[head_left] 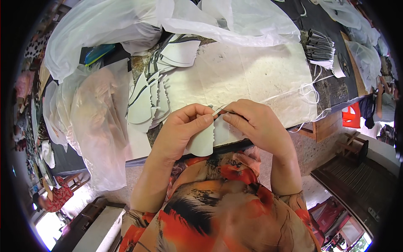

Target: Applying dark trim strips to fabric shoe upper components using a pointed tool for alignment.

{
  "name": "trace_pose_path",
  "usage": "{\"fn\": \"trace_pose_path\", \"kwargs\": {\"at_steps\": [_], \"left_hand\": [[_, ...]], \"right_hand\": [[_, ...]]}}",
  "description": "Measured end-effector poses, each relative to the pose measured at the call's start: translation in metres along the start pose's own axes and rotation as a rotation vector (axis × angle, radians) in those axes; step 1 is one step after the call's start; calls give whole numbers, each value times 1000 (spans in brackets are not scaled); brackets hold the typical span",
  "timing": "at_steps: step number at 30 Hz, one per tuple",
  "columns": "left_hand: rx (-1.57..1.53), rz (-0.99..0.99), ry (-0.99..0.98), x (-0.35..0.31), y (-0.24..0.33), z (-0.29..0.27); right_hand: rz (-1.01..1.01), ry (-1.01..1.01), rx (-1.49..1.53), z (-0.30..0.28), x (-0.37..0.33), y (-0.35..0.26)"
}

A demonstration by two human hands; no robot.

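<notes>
My left hand (184, 128) is closed, thumb and forefinger pinching the top of a white shoe-upper-like piece (202, 143) with a scalloped side edge. The piece hangs just above the table's near edge. My right hand (258, 124) is closed beside it, fingertips pinching a narrow white tape (277, 96) where it meets the piece's dark edge. The exact grip there is partly hidden by the fingers. From the right, the tape runs across the table into my fingers. Similar white pieces with black trim (145, 101) lie fanned out to the left, and more pieces (180, 51) lie behind them.
A pale sheet (252, 71) covers the dark table. Clear plastic bags (100, 122) drape over the left side and back. A bundle of black-edged pieces (320, 47) stands at right, near loose tape loops. A red stool (351, 115) and other people are beyond the table.
</notes>
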State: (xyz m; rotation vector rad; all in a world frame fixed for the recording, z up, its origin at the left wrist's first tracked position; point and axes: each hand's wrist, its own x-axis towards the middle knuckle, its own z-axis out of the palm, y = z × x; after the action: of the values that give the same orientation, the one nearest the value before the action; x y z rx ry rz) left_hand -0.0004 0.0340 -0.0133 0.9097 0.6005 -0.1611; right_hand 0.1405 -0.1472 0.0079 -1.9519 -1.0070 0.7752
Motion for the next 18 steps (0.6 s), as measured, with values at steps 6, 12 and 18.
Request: {"fn": "trace_pose_path", "kwargs": {"at_steps": [6, 12, 18], "left_hand": [[-35, 22, 10, -3, -8, 7], [34, 95, 92, -4, -13, 18], [45, 121, 114, -4, -12, 19]], "right_hand": [[81, -76, 130, -3, -1, -6], [216, -29, 326, 5, -1, -6], [217, -21, 395, 11, 1, -9]]}}
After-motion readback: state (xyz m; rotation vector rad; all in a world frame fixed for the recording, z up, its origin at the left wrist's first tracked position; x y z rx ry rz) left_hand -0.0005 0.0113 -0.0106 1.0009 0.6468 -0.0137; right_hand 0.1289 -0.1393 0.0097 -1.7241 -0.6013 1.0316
